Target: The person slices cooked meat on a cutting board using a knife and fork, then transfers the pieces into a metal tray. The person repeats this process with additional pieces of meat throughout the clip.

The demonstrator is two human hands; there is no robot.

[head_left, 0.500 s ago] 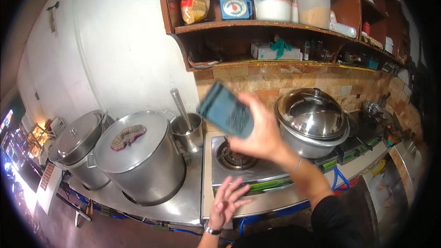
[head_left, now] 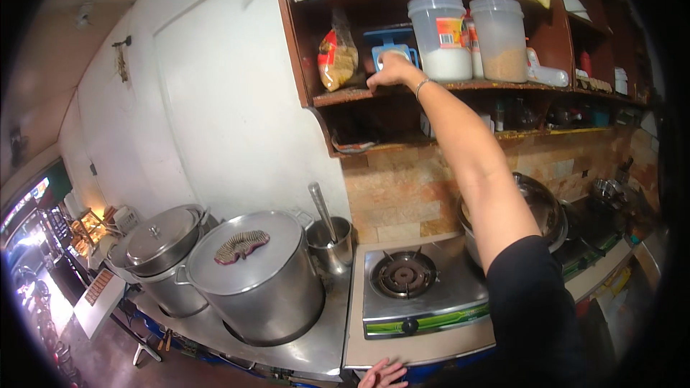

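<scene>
**Right hand moved from stove to shelf; held item no longer visible**

Far left: lidded pot (head_left: 154,246) was seen parked beside the large pot (head_left: 269,309). Striped cloth (head_left: 242,247) was left lying on the large pot's lid, unmoved versus half a second earlier. Next to it, steel container (head_left: 332,253) was seen with a long handle (head_left: 323,210) propped upright in it, slightly tilted.

Shelf, left end: filled bag (head_left: 338,57) was stood just beside the reach zone.

Low centre: left hand (head_left: 384,374) was cut off by the frame edge; fingers were spread loosely, nothing seen in them. It had been fully in view over the counter before.

Upper centre: right hand (head_left: 394,72) was placed in front of the blue scale (head_left: 387,38), dial partly covered. Fingers were bent; grip and contact could not be told. The dark rectangular item, held above the burner earlier, could not be found; hidden by the hand or already put down, cannot be told. Judged meaning: work was shifted off the stove to the shelf.

Below, burner (head_left: 404,274) was left bare, no longer blocked by the hand. Right of the scale, two tubs (head_left: 501,50) were lined up. Far right, domed lid (head_left: 535,197) was partly hidden behind the forearm.
</scene>
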